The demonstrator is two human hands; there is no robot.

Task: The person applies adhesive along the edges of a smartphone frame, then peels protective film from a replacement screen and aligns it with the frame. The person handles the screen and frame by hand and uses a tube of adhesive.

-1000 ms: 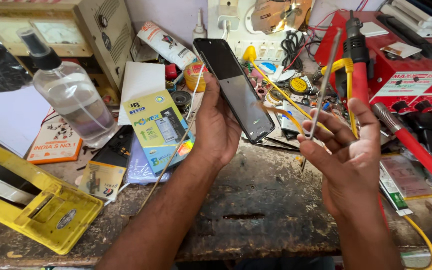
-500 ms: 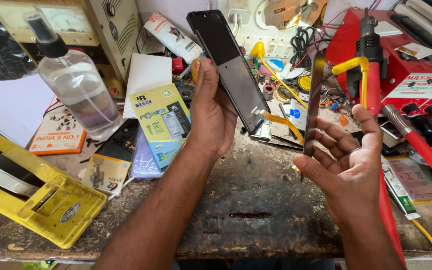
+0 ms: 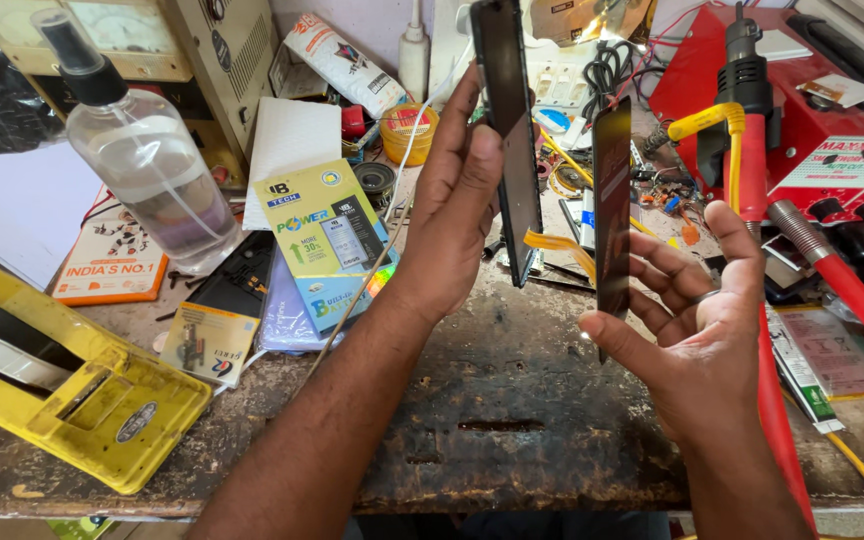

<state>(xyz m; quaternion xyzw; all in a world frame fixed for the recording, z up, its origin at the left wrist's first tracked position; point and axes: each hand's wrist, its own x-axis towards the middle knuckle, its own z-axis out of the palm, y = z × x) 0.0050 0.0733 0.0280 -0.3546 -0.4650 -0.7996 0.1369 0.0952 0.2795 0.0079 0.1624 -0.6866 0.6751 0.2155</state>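
My left hand (image 3: pixel 457 205) grips a dark phone body (image 3: pixel 508 120), held upright on its edge above the worn wooden bench (image 3: pixel 512 430). An orange flex ribbon (image 3: pixel 557 245) hangs from its lower end. My right hand (image 3: pixel 702 320) holds a thin dark screen panel (image 3: pixel 612 205), also upright, a few centimetres to the right of the phone body. The two parts stand roughly parallel and apart.
A clear spray bottle (image 3: pixel 147 165) stands at the left, with a yellow-green box (image 3: pixel 327 240) and packets beside it. A yellow tool (image 3: pixel 72 390) lies at the front left. A red machine (image 3: pixel 812 110), a red-handled tool (image 3: pixel 842 280) and cables crowd the right and back.
Both hands have risen and turned the parts on edge. The screen panel now stands apart from the phone body, and the view has tilted down.
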